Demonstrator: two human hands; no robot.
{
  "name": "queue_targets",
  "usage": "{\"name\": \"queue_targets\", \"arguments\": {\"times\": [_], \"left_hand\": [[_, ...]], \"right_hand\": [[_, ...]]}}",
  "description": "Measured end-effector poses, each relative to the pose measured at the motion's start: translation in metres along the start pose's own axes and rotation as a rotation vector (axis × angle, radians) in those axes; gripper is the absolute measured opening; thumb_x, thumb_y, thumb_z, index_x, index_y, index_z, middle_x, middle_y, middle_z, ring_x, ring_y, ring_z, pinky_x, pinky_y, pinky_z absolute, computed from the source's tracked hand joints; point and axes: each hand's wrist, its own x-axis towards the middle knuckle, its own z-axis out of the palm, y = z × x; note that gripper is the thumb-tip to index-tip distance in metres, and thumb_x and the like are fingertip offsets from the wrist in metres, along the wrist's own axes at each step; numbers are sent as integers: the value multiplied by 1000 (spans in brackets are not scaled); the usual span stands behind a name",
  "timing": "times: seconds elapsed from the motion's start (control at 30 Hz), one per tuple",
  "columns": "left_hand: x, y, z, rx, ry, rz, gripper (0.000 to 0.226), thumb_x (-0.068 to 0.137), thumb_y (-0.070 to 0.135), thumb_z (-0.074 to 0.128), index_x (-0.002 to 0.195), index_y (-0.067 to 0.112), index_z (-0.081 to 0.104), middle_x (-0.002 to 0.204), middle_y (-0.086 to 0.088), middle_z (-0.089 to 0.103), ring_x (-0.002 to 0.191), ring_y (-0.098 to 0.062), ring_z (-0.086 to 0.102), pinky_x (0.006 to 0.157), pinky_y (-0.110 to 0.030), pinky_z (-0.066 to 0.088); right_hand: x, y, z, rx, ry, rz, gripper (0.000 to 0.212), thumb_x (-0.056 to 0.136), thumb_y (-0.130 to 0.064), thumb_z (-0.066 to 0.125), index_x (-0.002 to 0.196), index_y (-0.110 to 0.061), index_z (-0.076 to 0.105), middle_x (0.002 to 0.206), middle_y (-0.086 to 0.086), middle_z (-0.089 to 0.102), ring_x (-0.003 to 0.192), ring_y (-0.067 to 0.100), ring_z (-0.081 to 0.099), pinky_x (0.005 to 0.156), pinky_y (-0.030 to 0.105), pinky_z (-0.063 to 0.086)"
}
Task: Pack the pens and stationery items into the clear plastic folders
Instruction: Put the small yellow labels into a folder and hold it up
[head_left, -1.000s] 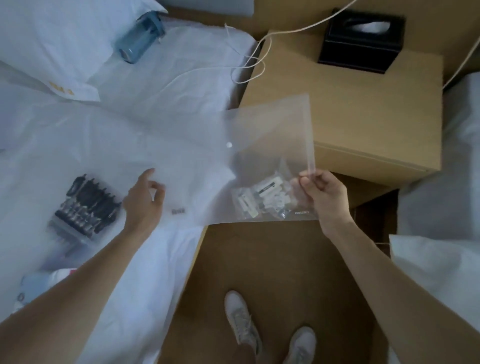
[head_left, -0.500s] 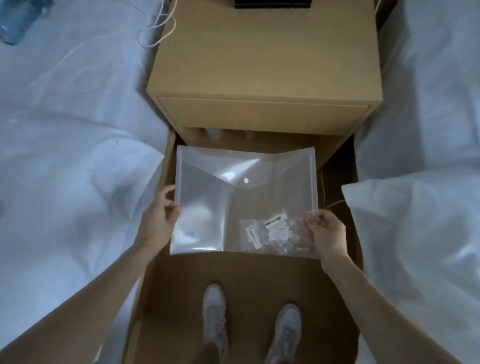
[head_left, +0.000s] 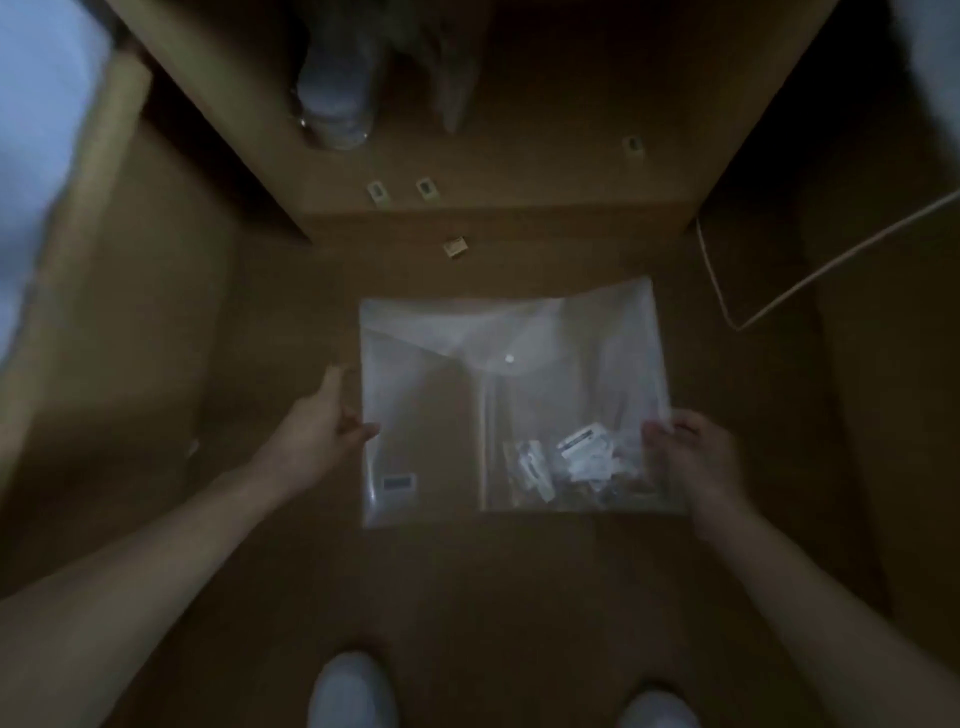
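Note:
A clear plastic folder (head_left: 431, 405) with a white snap button hangs low over the brown floor, flap closed. Small white packaged stationery items (head_left: 576, 462) lie bunched in its lower right corner. My right hand (head_left: 685, 457) pinches the folder's right edge beside those items. My left hand (head_left: 322, 426) holds the left edge, thumb on the front face. The frame is dark and blurred.
Beyond the folder stands the wooden nightstand's open lower shelf (head_left: 493, 208), with a water bottle (head_left: 337, 109) on it. Small packets (head_left: 427, 188) lie on the shelf and one (head_left: 456, 246) on the floor. A white cable (head_left: 831, 260) runs right. My shoes (head_left: 348, 691) are below.
The folder has come off the bed, swung between the beds, and dropped low toward the floor. My left hand took hold of its left edge. The view tilted down under the nightstand.

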Motion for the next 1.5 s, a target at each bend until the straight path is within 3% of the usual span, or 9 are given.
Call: {"name": "queue_targets", "arguments": {"times": [0.13, 0.33, 0.43, 0.6, 0.8, 0.9, 1.0, 1.2, 1.5], "left_hand": [[50, -40, 32, 50, 6, 41, 61, 85, 14, 69, 136, 10, 36, 73, 4, 56, 66, -15, 54, 56, -26, 36], [98, -72, 45, 137, -76, 81, 59, 87, 13, 65, 138, 23, 37, 74, 6, 51, 67, -14, 51, 58, -24, 36], [103, -67, 47, 178, -54, 107, 53, 88, 14, 64, 134, 24, 38, 95, -7, 62, 94, -26, 60, 71, -26, 41], [90, -6, 72, 112, 152, 231, 52, 90, 16, 61, 137, 7, 41, 128, -20, 42, 121, -35, 42, 102, -28, 28], [78, 29, 144, 374, 121, 534, 66, 87, 50, 33, 141, 12, 40, 142, -20, 37, 132, -37, 36, 107, -45, 29], [77, 18, 162, 531, 67, 417, 72, 94, 59, 18, 152, 21, 1, 159, -11, 0, 146, -29, 0, 116, -47, 3], [77, 1, 175, 518, 51, 303, 89, 70, 75, -21, 143, 24, -27, 157, -6, -23, 144, -26, -21, 113, -48, -13], [80, -13, 185, 426, 71, 325, 80, 68, 74, -28, 135, 33, -37, 149, 1, -37, 141, -22, -28, 112, -46, -19], [83, -32, 190, 443, 198, 501, 69, 95, 62, 4, 151, 24, -5, 159, -8, -1, 145, -24, -1, 112, -51, -1]], "right_hand": [[42, 31, 25, -42, -81, -139, 26, 86, 7, 59, 107, -5, 50, 76, 7, 60, 44, 1, 56, 42, 13, 43], [58, 56, 20, -283, -263, -159, 17, 84, 9, 61, 88, -1, 49, 57, 11, 58, 30, 6, 49, 33, 17, 39], [55, 66, 8, -552, -332, -117, 19, 86, -9, 68, 82, -7, 49, 53, 5, 58, 37, 11, 50, 35, 19, 37], [41, 37, 5, -907, -78, -465, 21, 86, -27, 68, 100, -20, 54, 90, -5, 56, 92, 21, 58, 70, 25, 38], [67, 2, 68, -909, -167, -855, 43, 84, -20, 69, 122, -7, 54, 124, 12, 54, 119, 28, 47, 98, 27, 30], [79, 0, 102, -980, -228, -965, 61, 86, -32, 66, 138, -13, 42, 145, 7, 41, 135, 23, 34, 109, 27, 19], [93, 11, 122, -1112, -318, -1041, 69, 87, -40, 63, 144, -15, 35, 154, 4, 29, 142, 19, 24, 112, 28, 14], [110, 28, 135, -1167, -83, -1375, 33, 81, -30, 52, 97, -7, 70, 104, 12, 70, 95, 28, 68, 78, 34, 54], [114, 26, 133, -1216, -31, -1488, 20, 80, -28, 52, 69, -19, 67, 69, -1, 63, 67, 20, 64, 50, 24, 44]]}}
